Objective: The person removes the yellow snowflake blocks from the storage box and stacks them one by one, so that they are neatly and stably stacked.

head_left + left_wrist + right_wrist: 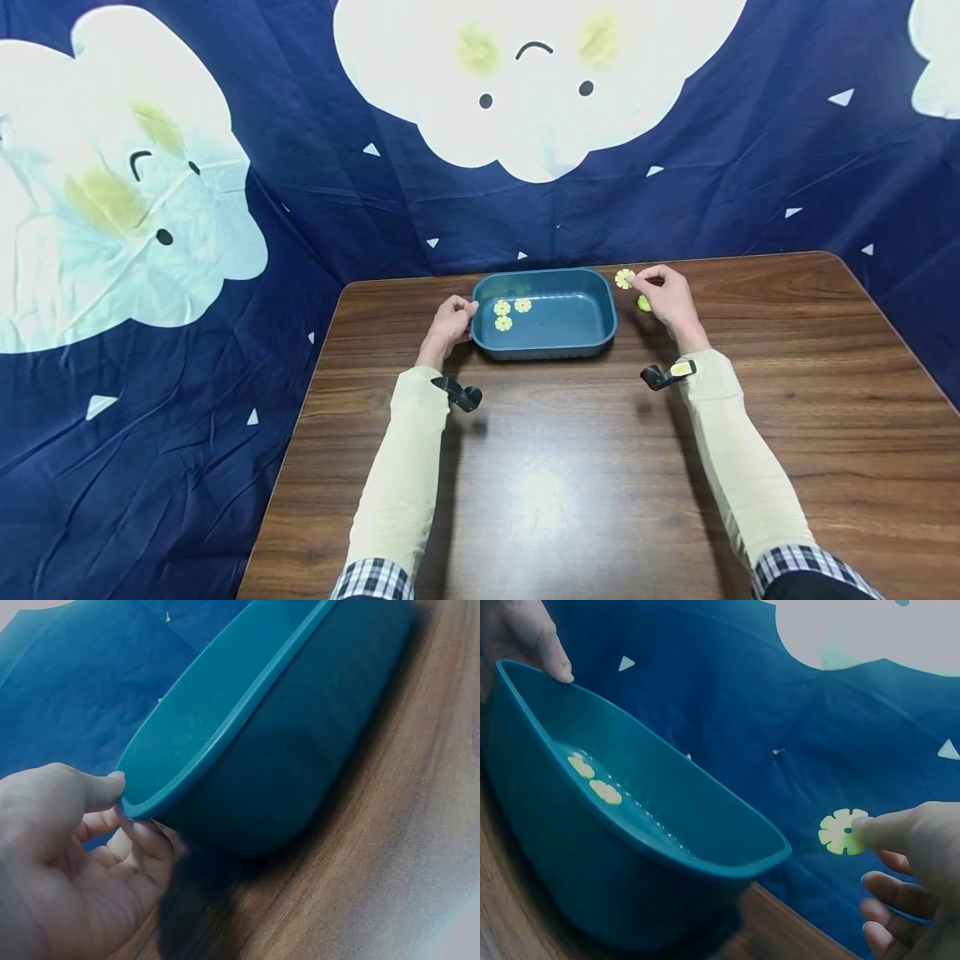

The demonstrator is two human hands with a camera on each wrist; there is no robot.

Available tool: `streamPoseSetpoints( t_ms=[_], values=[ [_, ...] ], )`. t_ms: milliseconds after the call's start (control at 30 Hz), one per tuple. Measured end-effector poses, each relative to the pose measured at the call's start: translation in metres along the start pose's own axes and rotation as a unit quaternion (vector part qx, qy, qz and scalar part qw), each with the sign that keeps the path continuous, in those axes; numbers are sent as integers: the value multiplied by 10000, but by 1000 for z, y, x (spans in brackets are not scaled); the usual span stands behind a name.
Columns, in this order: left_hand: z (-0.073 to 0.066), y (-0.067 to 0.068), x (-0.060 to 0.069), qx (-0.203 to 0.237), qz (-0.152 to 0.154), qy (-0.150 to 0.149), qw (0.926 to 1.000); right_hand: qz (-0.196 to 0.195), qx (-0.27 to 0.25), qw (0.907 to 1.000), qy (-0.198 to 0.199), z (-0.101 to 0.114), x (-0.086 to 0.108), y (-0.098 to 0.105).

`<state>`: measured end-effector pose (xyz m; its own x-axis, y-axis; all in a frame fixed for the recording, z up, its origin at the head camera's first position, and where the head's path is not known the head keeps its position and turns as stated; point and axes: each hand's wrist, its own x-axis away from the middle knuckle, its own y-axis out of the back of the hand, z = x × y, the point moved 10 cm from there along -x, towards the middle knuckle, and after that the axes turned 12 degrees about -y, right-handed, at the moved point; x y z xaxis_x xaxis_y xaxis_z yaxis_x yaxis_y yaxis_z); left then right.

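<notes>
A teal plastic basin (543, 342) stands near the back edge of the table. My left hand (452, 320) pinches its left rim, thumb on the inner side and fingers under the lip. Inside lie three yellow flower-shaped notched discs, one disc (522, 305) a little apart from the others. Right of the basin, my right hand (670, 298) pinches another yellow notched disc (842, 831) between thumb and finger, raised beyond the rim. A greener disc (644, 302) shows just under that hand, partly covered by it.
The wooden table (540, 467) reaches toward me and to the right, with a bright glare in its middle. A dark blue curtain (585, 217) with white clouds hangs behind and at the left. Black wrist cameras are strapped over both sleeves.
</notes>
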<state>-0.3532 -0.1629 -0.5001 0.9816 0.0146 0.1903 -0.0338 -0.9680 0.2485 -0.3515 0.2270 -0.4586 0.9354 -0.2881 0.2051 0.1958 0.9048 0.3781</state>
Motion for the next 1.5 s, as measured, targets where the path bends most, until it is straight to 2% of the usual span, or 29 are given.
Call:
streamPoseSetpoints(
  t_ms=[233,467,667,1133,1500],
  values=[
    [0,0,0,-16,-7,23,10000,-107,-3,9999,-45,-11,-3,8],
    [0,0,1,4,-22,35,10000,-223,-7,9993,-310,-24,-5,17],
    [-1,1,2,-62,-36,1,10000,-266,-11,9989,-380,-34,-7,21],
    [-2,0,1,4,-47,1,10000,-584,755,9917,-864,-58,-9,32],
    [-1,0,0,31,-28,10,10000,-530,1205,9867,-949,-61,-14,33]
  ],
)
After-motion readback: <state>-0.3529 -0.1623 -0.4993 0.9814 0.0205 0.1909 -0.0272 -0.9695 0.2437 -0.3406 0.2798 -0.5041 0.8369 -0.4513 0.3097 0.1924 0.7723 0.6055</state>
